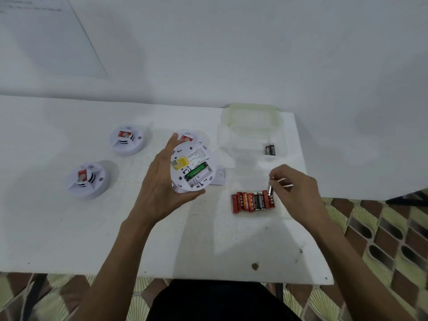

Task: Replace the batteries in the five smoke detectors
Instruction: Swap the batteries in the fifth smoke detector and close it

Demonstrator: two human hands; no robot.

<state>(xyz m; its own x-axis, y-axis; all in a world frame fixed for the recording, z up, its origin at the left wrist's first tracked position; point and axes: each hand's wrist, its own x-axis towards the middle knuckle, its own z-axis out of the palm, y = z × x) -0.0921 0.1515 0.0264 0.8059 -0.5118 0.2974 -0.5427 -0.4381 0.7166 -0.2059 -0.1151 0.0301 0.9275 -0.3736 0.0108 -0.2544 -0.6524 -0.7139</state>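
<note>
At the upper right of the white table [69, 239] stands a clear plastic container [231, 140]. Two black batteries [270, 150] lie side by side near its right wall. A pale green lid [253, 112] rests just behind it against the wall. Nearer the lower right, a row of batteries [253, 201], mostly red with a couple of black ones among them, lies packed side by side. Faint clear edges around the row suggest a second see-through tray, but its outline is too weak to be sure.

The left hand [159, 188] grips a white smoke detector [191, 167] at centre frame, thumb under its lower rim and fingers behind. The detector's back faces the camera, with a yellow sticker, a printed label too small to read, and an open battery bay showing green inside. The right hand [298, 195] pinches a single battery [270, 189] upright between its fingertips, just above the right end of the row.

A small white cover [220, 175] lies on the table, half hidden behind the held detector. A second detector [188, 136] is mostly hidden behind the held detector and the left fingers, only its red-labelled top showing. A third detector [127, 140] and a fourth detector [87, 180] sit face up at left, well apart from the hands.

A sheet of paper [46, 31] on the wall is cut off at the upper left, its text blurred. A brown spot [254, 266] marks the table's near edge, and patterned floor tiles [382, 239] show at lower right.
</note>
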